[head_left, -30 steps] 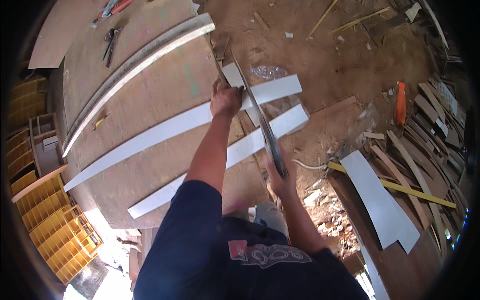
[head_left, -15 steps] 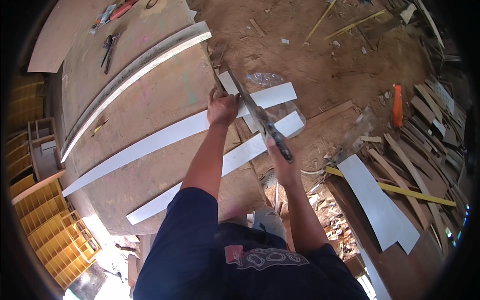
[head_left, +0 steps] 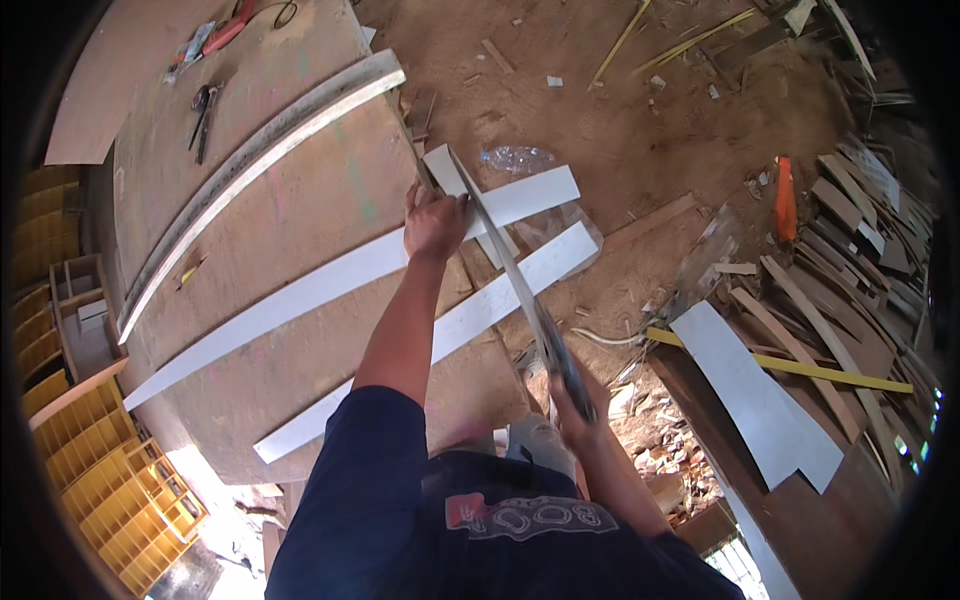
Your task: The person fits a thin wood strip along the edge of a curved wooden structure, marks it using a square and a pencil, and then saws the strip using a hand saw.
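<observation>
A handsaw (head_left: pixel 514 268) with a long grey blade is held by its dark handle in my right hand (head_left: pixel 578 408), whose fingers are wrapped round it. The blade lies across a long white strip (head_left: pixel 320 278), just beyond the edge of the wooden table (head_left: pixel 300 200). My left hand (head_left: pixel 436 226) grips that strip at the table edge, left of the blade, fingers curled. A short white piece (head_left: pixel 441 165) crosses beneath the strip there. Nearer to me, a second white strip (head_left: pixel 480 312) lies roughly parallel and also juts past the edge.
A long pale-edged bar (head_left: pixel 260 165) rests across the table's far part, with pliers-like tools (head_left: pixel 204 122) beyond it. On the dirt floor lie a clear plastic bottle (head_left: pixel 518 159) and an orange piece (head_left: pixel 785 200). Wood offcuts (head_left: pixel 815 330) and a white panel (head_left: pixel 755 390) are piled at right.
My right hand has drawn the saw back toward my body, so more of the blade lies on the near side of the strip. My left hand stays on the strip.
</observation>
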Tool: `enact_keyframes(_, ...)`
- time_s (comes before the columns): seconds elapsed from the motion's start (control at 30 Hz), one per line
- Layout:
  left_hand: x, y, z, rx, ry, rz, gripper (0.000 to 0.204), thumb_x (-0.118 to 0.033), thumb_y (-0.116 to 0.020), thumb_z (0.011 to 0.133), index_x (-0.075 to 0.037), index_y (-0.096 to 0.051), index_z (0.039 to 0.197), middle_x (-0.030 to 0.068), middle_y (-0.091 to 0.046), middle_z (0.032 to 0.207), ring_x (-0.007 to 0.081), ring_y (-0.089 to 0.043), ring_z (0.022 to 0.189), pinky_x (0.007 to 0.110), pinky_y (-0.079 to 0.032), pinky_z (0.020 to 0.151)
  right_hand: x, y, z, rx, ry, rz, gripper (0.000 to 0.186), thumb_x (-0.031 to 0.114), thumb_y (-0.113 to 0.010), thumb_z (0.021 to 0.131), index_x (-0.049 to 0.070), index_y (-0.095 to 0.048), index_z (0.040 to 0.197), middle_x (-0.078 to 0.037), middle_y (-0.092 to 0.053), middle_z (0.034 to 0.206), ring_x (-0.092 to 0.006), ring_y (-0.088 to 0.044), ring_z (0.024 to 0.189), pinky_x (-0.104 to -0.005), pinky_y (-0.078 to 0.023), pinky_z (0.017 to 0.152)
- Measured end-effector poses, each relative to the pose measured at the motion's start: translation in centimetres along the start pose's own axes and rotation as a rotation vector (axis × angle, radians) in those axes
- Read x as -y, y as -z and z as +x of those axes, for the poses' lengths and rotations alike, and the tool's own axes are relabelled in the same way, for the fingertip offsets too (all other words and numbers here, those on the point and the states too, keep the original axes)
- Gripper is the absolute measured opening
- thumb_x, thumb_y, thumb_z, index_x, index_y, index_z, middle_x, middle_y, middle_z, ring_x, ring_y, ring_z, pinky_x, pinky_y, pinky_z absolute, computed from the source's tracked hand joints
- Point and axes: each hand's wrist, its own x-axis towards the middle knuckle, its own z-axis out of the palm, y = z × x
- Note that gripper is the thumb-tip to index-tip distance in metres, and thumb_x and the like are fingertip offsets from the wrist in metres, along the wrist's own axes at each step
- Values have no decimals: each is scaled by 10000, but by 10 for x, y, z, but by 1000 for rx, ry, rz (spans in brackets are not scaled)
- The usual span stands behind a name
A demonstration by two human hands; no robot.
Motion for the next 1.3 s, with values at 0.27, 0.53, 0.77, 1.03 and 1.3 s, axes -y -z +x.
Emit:
enact_keyframes(0.27, 16, -15, 8, -108, -51, -2, 394, -358, -594, 1084, -96, -797, 872, 145, -763, 940, 241, -697, 1115, 472, -305, 1270, -3, -48, 91, -27, 181, -110, 557, 253, -722, 1049, -7, -575, 1520, -17, -656, 879, -71, -564, 769, -267, -490, 698)
enact_keyframes(0.53, 13, -14, 2, 0, -3, -7, 379, -383, -548, 1099, -133, -819, 1013, 122, -762, 947, 228, -699, 1103, 466, -267, 1294, 7, 41, -80, 131, 212, -372, 579, 136, -629, 1045, -10, -484, 1586, -194, -791, 1178, -263, -797, 971, -394, -598, 811)
enact_keyframes(0.77, 11, -15, 4, -56, -28, -53, 340, -342, -571, 1093, -130, -815, 987, 117, -780, 924, 226, -708, 1094, 471, -258, 1298, -17, -31, 115, 5, 17, 66, 517, 159, -719, 1040, -18, -593, 1509, -8, -688, 977, -51, -614, 854, -238, -514, 767)
enact_keyframes(1.03, 16, -13, 1, -84, -48, -59, 308, -341, -628, 1058, -132, -827, 950, 98, -767, 921, 225, -696, 1094, 488, -225, 1312, -12, -7, 11, 27, 93, -60, 613, 225, -697, 1045, -29, -512, 1572, -146, -755, 1178, -118, -698, 953, -311, -567, 854)
enact_keyframes(1.3, 14, -18, 0, -157, -64, -81, 330, -345, -622, 1070, -122, -809, 914, 104, -767, 957, 214, -665, 1169, 504, -215, 1316, -17, -24, 44, -27, -74, 40, 524, 154, -669, 1059, -45, -555, 1530, -70, -734, 1055, -103, -666, 940, -276, -543, 834)
